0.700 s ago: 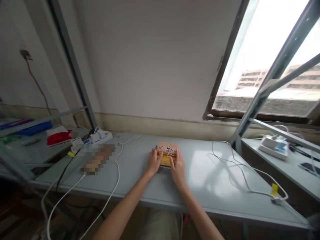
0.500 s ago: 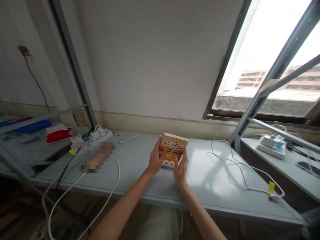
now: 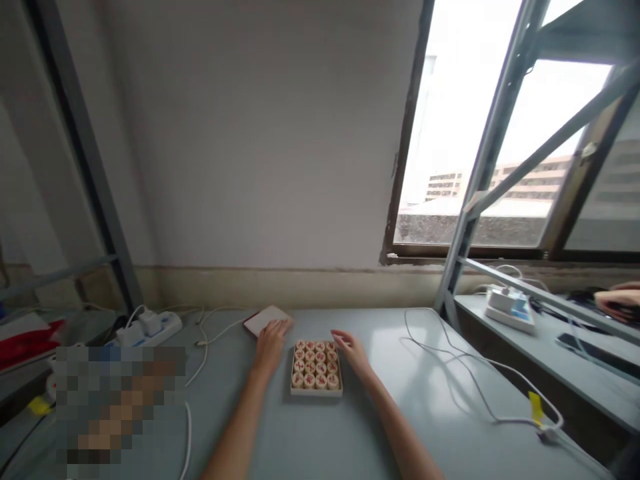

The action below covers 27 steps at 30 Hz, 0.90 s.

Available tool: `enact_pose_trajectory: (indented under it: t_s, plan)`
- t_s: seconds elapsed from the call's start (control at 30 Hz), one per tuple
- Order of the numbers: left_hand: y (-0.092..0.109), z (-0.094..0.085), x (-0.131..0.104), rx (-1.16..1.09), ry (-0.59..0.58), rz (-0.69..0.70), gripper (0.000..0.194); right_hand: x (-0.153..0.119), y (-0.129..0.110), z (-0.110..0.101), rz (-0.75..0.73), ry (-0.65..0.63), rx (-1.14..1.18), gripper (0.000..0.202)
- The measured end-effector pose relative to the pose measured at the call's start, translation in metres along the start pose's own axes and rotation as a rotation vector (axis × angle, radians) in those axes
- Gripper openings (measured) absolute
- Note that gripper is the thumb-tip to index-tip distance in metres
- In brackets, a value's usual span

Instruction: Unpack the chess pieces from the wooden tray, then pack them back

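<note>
Grey worktop (image 3: 320,440) against a wall (image 3: 250,133): the uncovered box (image 3: 317,393) of round pieces (image 3: 310,367) sits between both arms. Left hand (image 3: 271,343) lies on the lid (image 3: 263,320) — grip unclear; right hand (image 3: 353,351) is empty, loosely uncurled. Lid being set aside, apparently — this calls for letting go. Earlier, both hands held the box closed.

single head-worn view from above the near side of the tabletop (image 3: 310,440), facing forward and down, grey wall (image 3: 260,147) straight ahead, window (image 3: 460,120) upper right, left hand (image 3: 270,347) and right hand (image 3: 354,351) low center, forearms (image 3: 243,417) entering from below
</note>
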State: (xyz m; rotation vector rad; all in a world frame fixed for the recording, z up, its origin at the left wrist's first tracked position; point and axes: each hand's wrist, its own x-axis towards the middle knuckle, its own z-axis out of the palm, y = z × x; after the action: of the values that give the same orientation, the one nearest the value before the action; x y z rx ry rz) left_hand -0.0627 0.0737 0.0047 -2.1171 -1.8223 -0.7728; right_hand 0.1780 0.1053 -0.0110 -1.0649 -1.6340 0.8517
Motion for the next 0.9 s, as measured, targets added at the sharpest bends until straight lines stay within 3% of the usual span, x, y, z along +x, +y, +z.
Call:
enact_pose_trajectory:
  t_s: [0.07,0.23,0.37,0.5,0.63,0.8,0.9]
  plan:
    - [0.002,0.004,-0.001,-0.032,0.053,-0.004,0.046,-0.002,0.0,0.003,-0.013,-0.028,-0.052,0.035]
    - [0.032,-0.004,-0.001,-0.279,0.143,-0.084,0.035,-0.009,-0.009,0.005,-0.028,-0.058,-0.228,0.029]
    - [0.037,0.003,0.0,-0.504,0.008,-0.167,0.03,-0.011,-0.009,0.003,-0.082,-0.061,-0.359,0.026]
    - [0.025,0.012,-0.001,-0.698,-0.142,-0.258,0.032,-0.012,-0.009,0.005,-0.113,-0.034,-0.41,0.023]
    - [0.014,0.014,0.0,-0.843,-0.216,-0.272,0.034,-0.011,-0.012,0.005,-0.104,-0.006,-0.331,0.022]
    - [0.003,0.015,0.001,-0.967,-0.327,-0.278,0.037,-0.001,-0.006,-0.011,0.036,0.156,-0.094,0.038]
    - [-0.002,0.016,0.003,-1.025,-0.38,-0.285,0.039,0.002,0.003,-0.022,0.162,0.11,-0.154,0.036]
